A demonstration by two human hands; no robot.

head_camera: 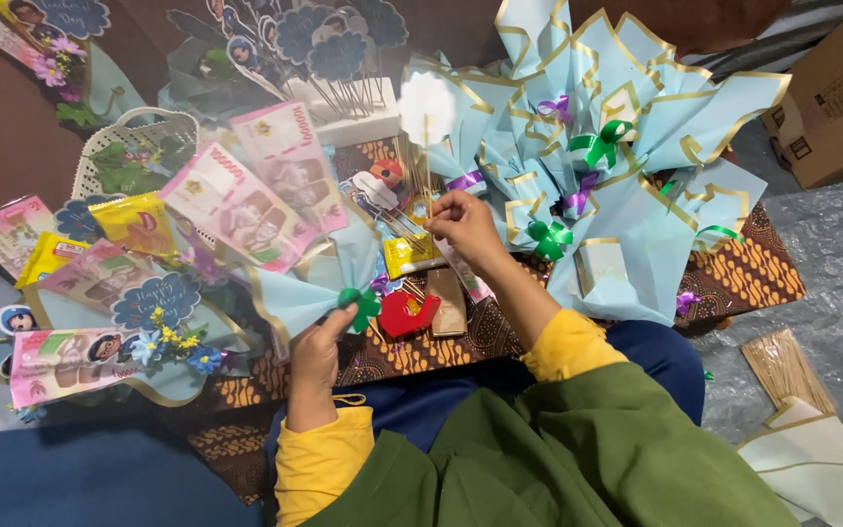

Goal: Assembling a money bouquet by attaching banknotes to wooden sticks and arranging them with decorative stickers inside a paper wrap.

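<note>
A batik-patterned worktop [753, 273] is crowded with pale blue paper bouquets. The left hand [316, 356], grip closed, holds a flat paper bouquet [197, 254] at its green bow, fanning up-left. The right hand [462, 226] pinches a thin wooden skewer [428, 161], upright, its white round paper top [426, 107] farthest away.

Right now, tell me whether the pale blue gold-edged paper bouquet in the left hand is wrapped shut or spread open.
Spread open. The pale blue gold-edged paper bouquet fans wide above the left hand, which pinches its base by the green ribbon bow.
</note>
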